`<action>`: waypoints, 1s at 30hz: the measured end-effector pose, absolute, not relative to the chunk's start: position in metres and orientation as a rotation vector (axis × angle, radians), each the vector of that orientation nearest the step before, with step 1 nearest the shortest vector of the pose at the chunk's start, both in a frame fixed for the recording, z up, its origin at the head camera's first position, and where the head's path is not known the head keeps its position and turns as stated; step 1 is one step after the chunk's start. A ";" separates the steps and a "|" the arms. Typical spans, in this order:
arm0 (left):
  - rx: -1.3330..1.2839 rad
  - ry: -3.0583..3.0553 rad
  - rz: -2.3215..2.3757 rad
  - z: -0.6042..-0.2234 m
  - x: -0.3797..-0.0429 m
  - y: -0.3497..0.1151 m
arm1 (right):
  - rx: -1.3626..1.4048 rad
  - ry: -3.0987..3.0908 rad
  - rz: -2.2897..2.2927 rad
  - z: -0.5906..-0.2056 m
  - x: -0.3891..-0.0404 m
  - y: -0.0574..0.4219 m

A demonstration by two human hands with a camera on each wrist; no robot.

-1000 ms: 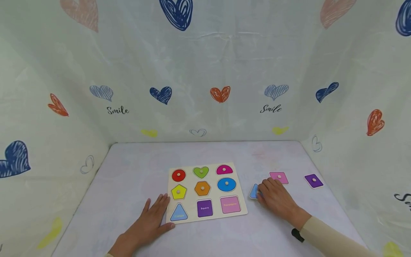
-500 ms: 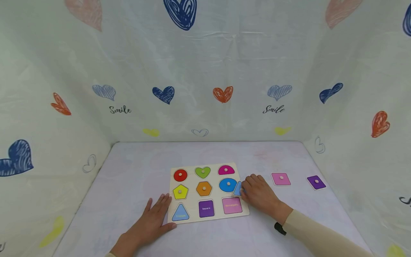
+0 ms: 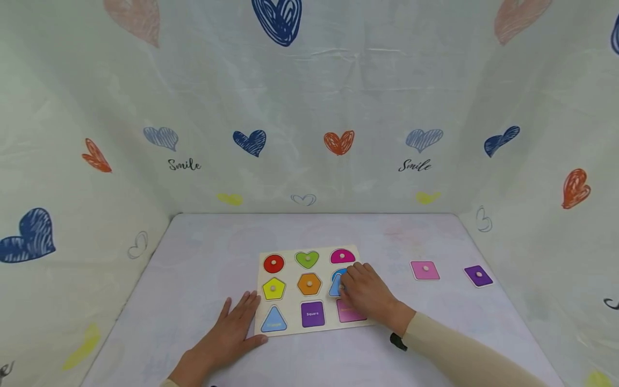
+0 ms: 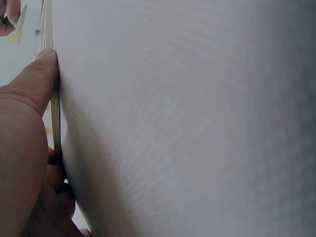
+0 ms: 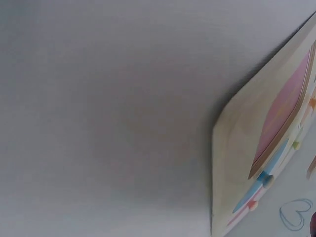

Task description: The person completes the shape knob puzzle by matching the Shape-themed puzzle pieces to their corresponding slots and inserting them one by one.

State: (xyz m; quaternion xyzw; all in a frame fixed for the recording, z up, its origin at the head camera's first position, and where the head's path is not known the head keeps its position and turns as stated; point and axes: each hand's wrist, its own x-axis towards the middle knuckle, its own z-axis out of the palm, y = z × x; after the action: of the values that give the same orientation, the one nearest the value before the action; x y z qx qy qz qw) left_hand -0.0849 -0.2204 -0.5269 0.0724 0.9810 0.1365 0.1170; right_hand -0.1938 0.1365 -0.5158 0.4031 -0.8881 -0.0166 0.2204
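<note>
A wooden shape puzzle board [image 3: 294, 317] lies on the table. My left hand [image 3: 224, 336] rests at its left side, fingers extended along the edge and thumb at the near corner. In the left wrist view, the thumb [image 4: 42, 74] touches the board's edge. My right hand [image 3: 369, 293] pinches a light blue triangle piece [image 3: 335, 286] above the board, partly covering the blue oval piece [image 3: 338, 272]. The triangle recess [image 3: 273, 320], purple square recess [image 3: 312, 314] and pink rectangle recess [image 3: 349, 313] form the near row. Only a fingertip of the right hand shows in the right wrist view.
A pink rectangle piece [image 3: 425, 270] and a purple square piece [image 3: 478, 276] lie right of the board, each with a knob. Several knobbed pieces, including an orange hexagon [image 3: 309, 284], sit in the board. A heart-printed sheet [image 3: 290, 107] surrounds the table.
My right hand has carried the triangle piece leftward from the table beside the pink rectangle to over the board. My left hand stays at the board's edge. The view has shifted slightly.
</note>
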 end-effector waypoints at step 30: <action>0.223 2.856 0.428 -0.525 -0.085 -0.223 | 1.259 -2.459 -0.188 -0.511 -0.163 0.029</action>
State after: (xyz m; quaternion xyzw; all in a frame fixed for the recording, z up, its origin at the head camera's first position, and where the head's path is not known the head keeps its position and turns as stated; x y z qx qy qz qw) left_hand -0.0852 -0.2227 -0.5250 0.0763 0.9786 0.1466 0.1222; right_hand -0.1627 0.0290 -0.5109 0.4468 -0.8727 -0.0668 0.1852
